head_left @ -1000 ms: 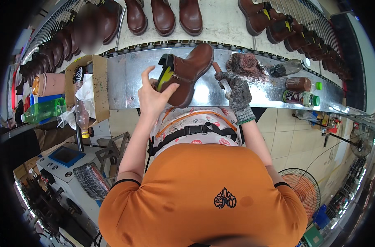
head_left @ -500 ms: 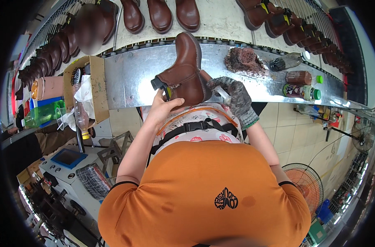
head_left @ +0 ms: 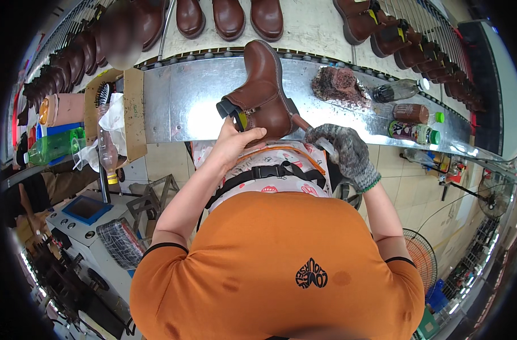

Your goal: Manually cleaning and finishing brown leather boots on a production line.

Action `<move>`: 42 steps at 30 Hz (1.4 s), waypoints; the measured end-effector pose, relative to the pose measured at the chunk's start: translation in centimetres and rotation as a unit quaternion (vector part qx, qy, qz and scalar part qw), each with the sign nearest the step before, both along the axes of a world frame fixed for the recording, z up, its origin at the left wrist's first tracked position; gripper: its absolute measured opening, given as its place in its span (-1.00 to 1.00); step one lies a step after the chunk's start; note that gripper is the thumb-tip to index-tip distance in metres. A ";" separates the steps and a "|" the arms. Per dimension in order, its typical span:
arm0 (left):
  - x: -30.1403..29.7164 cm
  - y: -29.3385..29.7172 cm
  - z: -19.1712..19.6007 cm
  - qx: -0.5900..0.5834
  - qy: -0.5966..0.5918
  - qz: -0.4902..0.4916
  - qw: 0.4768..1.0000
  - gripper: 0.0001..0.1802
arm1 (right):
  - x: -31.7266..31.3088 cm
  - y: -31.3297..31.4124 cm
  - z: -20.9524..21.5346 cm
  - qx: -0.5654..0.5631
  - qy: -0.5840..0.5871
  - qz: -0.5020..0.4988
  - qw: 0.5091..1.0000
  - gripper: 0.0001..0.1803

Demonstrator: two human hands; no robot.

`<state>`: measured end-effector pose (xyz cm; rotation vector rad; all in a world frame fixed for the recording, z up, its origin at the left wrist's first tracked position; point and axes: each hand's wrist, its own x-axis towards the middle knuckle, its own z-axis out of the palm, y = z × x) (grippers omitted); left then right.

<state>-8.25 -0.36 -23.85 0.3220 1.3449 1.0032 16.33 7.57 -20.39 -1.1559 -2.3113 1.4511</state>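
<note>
A brown leather ankle boot (head_left: pixel 264 93) lies tilted over the metal ledge, toe pointing away and sole facing right. My bare left hand (head_left: pixel 236 141) grips its shaft, thumb on the leather near the zip and the black and yellow pull tab. On my right hand (head_left: pixel 343 153) is a grey knitted glove with a green cuff. Its fingers are closed around a slim reddish-brown tool (head_left: pixel 301 122), whose end is by the boot's heel. A whitish piece also shows at the gloved fingers; I cannot tell whether it belongs to the tool.
A crumbly dark-red lump (head_left: pixel 340 85) sits on the metal ledge (head_left: pixel 185 96), near several bottles (head_left: pixel 411 113). On the left stands a cardboard box (head_left: pixel 135 113) with a hairbrush. Brown boots (head_left: pixel 229 20) line the conveyor beyond. A fan (head_left: pixel 420 255) is low at right.
My gloved right hand has moved right and slightly nearer, and more of the reddish-brown tool shows. The boot stays in my left hand, shifted slightly right. The whole view has shifted a little.
</note>
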 end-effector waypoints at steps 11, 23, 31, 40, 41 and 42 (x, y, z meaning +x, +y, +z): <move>0.1 1.6 1.9 0.003 -0.085 0.072 0.994 -0.41 | 1.0 -3.3 1.4 0.123 0.068 -0.029 0.990 -0.71; -1.8 2.5 2.2 0.044 -0.153 0.087 0.983 -0.44 | 4.6 -3.1 0.1 -0.214 0.221 -0.234 0.922 0.12; -1.8 11.0 4.0 0.145 0.008 -0.056 0.988 -0.15 | 3.1 -1.9 -8.5 -0.124 0.192 -0.359 0.905 -0.37; 2.0 33.6 -2.5 0.092 0.228 -0.026 0.969 -0.39 | 1.3 -1.6 -20.0 -0.047 0.140 -0.409 0.900 -0.55; 2.5 34.1 -2.4 0.086 0.250 -0.079 0.961 -0.22 | 1.5 -1.7 -20.1 -0.054 0.175 -0.413 0.892 -0.56; 3.3 35.0 -3.5 0.069 0.337 -0.088 0.935 -0.21 | 1.6 -1.6 -20.2 -0.061 0.209 -0.415 0.883 -0.56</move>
